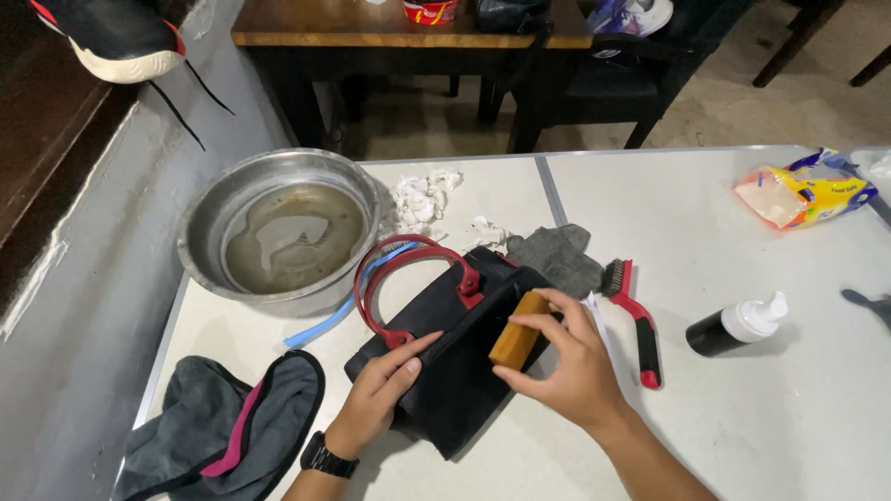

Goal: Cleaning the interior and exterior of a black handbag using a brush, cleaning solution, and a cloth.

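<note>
Head view, black handbag (455,371) with red handles, left hand (385,390) pressing flat, right hand (566,362) grip closed on wooden brush (518,340).

A pale grey worktop (724,213) with a metal seam is seen in front. Beyond it, a dark wooden table (390,28) and black chairs (631,83) are set on a beige floor (742,102). A grey wall ledge (83,278) is seen at the left.
</note>
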